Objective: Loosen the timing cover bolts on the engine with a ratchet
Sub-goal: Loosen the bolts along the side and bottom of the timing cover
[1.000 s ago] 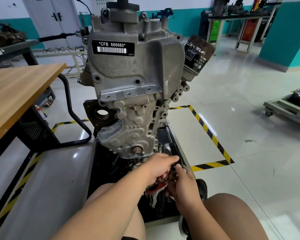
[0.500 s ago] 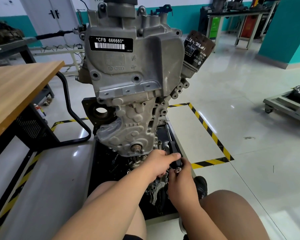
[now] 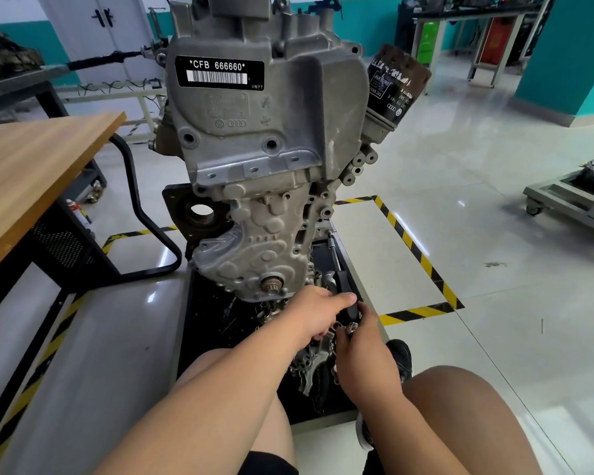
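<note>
We sit low in front of the engine (image 3: 264, 159), which stands upright on a black base (image 3: 199, 323) on the floor, our bare knees to either side of that base. The timing cover (image 3: 254, 255) is the ribbed grey casting at the engine's lower front, with the crank stub (image 3: 271, 286) poking out near its bottom edge.

Both our hands meet just below and to the right of that stub, at the cover's lower right corner. Our left hand (image 3: 318, 313) reaches in from the lower left, fingers curled and thumb stretched out to the right, closed over the upper part of a dark tool we take to be the ratchet (image 3: 348, 306); the black handle shows just past the thumb and runs down between the two hands. Our right hand (image 3: 364, 358) comes up from below, fingers bent around the tool's lower end, where a small shiny metal piece (image 3: 352, 326) shows at the fingertips. We cannot tell whether the tool is seated on a bolt, as the hands hide that spot.

Loose grey metal parts (image 3: 314, 368) lie on the base just under the hands. An oil filter (image 3: 396, 84) juts from the engine's upper right, and a label (image 3: 220, 73) reading CFB 666660 sits on top. A wooden counter (image 3: 31, 166) stands to our left.
</note>
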`<state>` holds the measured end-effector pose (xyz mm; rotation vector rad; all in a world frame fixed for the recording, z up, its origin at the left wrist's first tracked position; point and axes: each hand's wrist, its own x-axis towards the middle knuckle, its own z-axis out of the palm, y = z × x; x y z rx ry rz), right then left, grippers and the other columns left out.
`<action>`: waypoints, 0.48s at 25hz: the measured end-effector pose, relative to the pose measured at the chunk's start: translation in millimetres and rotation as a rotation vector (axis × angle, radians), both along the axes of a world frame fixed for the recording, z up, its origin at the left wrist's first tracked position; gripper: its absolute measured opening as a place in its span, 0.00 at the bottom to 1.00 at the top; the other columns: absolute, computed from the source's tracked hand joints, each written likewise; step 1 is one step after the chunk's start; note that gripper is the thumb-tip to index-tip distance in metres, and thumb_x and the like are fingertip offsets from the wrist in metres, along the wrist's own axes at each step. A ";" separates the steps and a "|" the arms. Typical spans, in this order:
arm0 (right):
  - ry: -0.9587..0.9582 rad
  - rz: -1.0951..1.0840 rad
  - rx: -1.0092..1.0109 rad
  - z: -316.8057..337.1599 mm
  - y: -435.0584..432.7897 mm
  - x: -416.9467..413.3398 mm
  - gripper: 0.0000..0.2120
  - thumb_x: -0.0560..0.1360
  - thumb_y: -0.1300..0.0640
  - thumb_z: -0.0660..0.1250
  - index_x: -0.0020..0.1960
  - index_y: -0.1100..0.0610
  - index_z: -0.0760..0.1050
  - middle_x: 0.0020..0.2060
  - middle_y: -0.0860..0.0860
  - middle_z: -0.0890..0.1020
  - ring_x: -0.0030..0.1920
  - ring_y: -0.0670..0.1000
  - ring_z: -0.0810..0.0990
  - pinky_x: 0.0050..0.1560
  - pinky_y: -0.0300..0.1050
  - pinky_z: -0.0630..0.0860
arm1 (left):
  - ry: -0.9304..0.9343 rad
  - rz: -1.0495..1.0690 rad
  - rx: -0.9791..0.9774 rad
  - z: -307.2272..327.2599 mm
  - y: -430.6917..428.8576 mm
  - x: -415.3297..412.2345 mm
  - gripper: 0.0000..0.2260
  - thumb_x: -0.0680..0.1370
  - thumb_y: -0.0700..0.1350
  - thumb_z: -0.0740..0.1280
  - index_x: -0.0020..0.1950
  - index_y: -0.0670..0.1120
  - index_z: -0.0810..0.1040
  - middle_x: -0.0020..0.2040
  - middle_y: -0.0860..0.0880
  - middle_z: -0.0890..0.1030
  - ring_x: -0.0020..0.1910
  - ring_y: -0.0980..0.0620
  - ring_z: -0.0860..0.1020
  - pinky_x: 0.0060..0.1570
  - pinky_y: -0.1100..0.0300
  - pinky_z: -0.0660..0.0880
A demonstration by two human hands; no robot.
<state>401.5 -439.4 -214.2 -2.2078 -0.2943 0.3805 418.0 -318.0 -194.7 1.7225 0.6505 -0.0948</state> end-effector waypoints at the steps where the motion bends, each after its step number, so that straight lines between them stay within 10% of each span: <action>1: -0.054 0.003 -0.085 -2.2 1.0 0.6 0.26 0.81 0.50 0.57 0.75 0.49 0.52 0.51 0.52 0.82 0.36 0.51 0.80 0.26 0.43 0.63 | -0.001 0.001 0.026 -1.0 -0.8 0.0 0.16 0.75 0.55 0.70 0.48 0.41 0.79 0.27 0.49 0.68 0.23 0.52 0.64 0.24 0.64 0.60; 6: 0.018 -0.042 0.142 -6.9 4.8 3.7 0.23 0.80 0.52 0.58 0.73 0.51 0.56 0.50 0.53 0.82 0.42 0.53 0.81 0.37 0.48 0.73 | 0.017 -0.006 0.077 -1.5 -0.4 1.9 0.19 0.74 0.58 0.69 0.45 0.41 0.79 0.29 0.47 0.69 0.23 0.51 0.66 0.26 0.63 0.62; 12: 0.750 -0.148 0.869 -0.6 1.9 12.8 0.11 0.81 0.53 0.57 0.47 0.60 0.71 0.29 0.51 0.75 0.23 0.49 0.65 0.25 0.43 0.67 | 0.052 -0.036 -0.028 0.5 2.4 3.5 0.14 0.77 0.57 0.66 0.42 0.46 0.75 0.23 0.53 0.68 0.20 0.54 0.65 0.23 0.67 0.61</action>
